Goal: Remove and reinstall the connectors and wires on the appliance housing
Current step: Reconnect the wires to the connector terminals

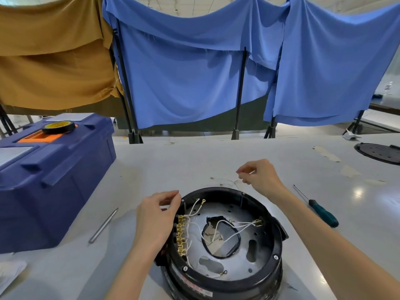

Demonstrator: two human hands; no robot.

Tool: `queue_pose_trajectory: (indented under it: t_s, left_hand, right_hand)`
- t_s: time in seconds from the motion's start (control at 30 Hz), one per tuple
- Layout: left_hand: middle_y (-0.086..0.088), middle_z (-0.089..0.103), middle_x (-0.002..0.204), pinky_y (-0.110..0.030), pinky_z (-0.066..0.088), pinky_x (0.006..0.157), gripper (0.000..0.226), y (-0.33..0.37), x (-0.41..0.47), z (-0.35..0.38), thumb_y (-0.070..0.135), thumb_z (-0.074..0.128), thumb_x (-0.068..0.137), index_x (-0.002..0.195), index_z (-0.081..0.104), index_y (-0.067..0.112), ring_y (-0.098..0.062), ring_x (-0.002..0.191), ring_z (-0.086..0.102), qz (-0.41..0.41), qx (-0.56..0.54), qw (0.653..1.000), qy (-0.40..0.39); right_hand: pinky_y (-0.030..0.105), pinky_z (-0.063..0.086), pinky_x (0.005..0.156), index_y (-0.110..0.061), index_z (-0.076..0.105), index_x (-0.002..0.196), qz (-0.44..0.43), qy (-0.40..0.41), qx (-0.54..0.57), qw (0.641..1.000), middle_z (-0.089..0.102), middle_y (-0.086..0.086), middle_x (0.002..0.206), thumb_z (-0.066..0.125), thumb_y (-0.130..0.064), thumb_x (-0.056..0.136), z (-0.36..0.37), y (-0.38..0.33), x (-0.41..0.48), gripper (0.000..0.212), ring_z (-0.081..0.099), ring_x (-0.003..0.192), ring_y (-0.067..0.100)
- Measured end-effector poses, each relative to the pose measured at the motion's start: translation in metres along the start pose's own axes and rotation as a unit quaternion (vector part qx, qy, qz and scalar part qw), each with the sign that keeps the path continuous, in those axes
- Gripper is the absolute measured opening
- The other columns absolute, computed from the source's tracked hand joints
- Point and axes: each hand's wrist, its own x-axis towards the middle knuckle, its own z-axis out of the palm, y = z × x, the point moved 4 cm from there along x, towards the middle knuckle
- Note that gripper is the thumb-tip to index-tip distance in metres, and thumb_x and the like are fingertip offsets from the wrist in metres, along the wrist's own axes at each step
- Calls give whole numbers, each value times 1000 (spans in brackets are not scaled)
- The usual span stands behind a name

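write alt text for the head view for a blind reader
A person's left hand rests on the left rim of a black appliance housing, beside brass terminals with white wires; the right hand pinches a thin loose wire over the table behind it. A blue toolbox sits left, a screwdriver right.

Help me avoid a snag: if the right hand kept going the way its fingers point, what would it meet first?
Likely the loose wire on the table, ahead of the right hand, whose fingers seem to pinch its end; depth unclear.
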Motion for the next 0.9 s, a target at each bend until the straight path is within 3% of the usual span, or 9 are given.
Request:
queue_pose_trajectory:
  t_s: [0.13, 0.23, 0.37, 0.43, 0.53, 0.67, 0.73, 0.8, 0.9]
  left_hand:
    - [24, 66, 83, -2, 40, 66, 15, -5, 5, 13, 25, 65, 90, 100, 76, 23, 14, 79, 60, 2, 30, 999, -27]
    - [26, 68, 83, 0, 41, 64, 15, -9, 6, 15, 26, 64, 90, 99, 76, 26, 14, 79, 62, 1, 36, 999, -31]
    - [23, 71, 86, -8, 48, 73, 14, -9, 6, 15, 25, 65, 90, 97, 77, 27, 12, 81, 63, 2, 25, 999, -27]
    - [24, 71, 85, -9, 49, 74, 14, -9, 5, 15, 25, 65, 90, 97, 77, 27, 13, 81, 63, 4, 25, 999, -25]
    - [25, 70, 84, -4, 45, 71, 14, -8, 5, 14, 26, 64, 90, 97, 77, 27, 15, 82, 61, 7, 26, 999, -27]
    - [24, 71, 82, -7, 46, 71, 14, -9, 5, 13, 25, 65, 89, 95, 77, 27, 14, 82, 62, -1, 20, 1000, -23]
    - [27, 69, 80, -8, 47, 71, 13, -8, 5, 14, 25, 66, 89, 95, 77, 27, 15, 80, 62, -3, 16, 1000, -21]
    - [27, 69, 82, -12, 49, 75, 13, -7, 5, 13, 24, 66, 88, 95, 77, 26, 13, 80, 63, -6, 15, 1000, -21]
    - [21, 71, 88, -18, 51, 86, 13, -1, 1, 10, 23, 67, 89, 97, 77, 24, 9, 85, 63, 4, 10, 1000, -5]
  right_hand:
    - [27, 41, 82, -14, 72, 107, 34, -80, -22, 996, 66, 4, 117, 61, -2, 89, 16, 33, 17, 25, 56, 96, 15]
    - [24, 37, 88, -16, 70, 117, 15, -130, -52, 990, 61, 2, 128, 61, -3, 87, 30, 40, 27, 33, 52, 109, 13]
    - [40, 37, 105, -23, 73, 106, 3, -143, -146, 979, 65, 3, 124, 69, -20, 84, 48, 43, 40, 22, 48, 124, 30]
    - [41, 36, 102, -27, 71, 88, 8, -127, -166, 978, 68, 2, 113, 70, -24, 83, 52, 42, 42, 6, 47, 119, 32]
    - [39, 36, 98, -26, 63, 66, 10, -119, -153, 981, 65, -2, 99, 70, -18, 81, 57, 43, 44, 18, 50, 115, 35]
    - [38, 30, 100, -19, 73, 75, 12, -73, -105, 992, 61, 0, 122, 72, -21, 82, 48, 38, 42, 7, 43, 123, 31]
    - [42, 35, 103, -19, 71, 73, -2, -53, -22, 998, 65, 1, 118, 74, -20, 82, 39, 27, 40, 9, 52, 118, 23]
    - [30, 44, 90, -15, 71, 74, -12, -54, 78, 995, 72, 1, 96, 74, -15, 82, 29, 10, 33, 9, 62, 101, 13]
    - [5, 43, 66, -11, 71, 73, -41, -91, 158, 982, 74, 3, 73, 72, -8, 83, 19, -20, 19, 10, 66, 71, 2]
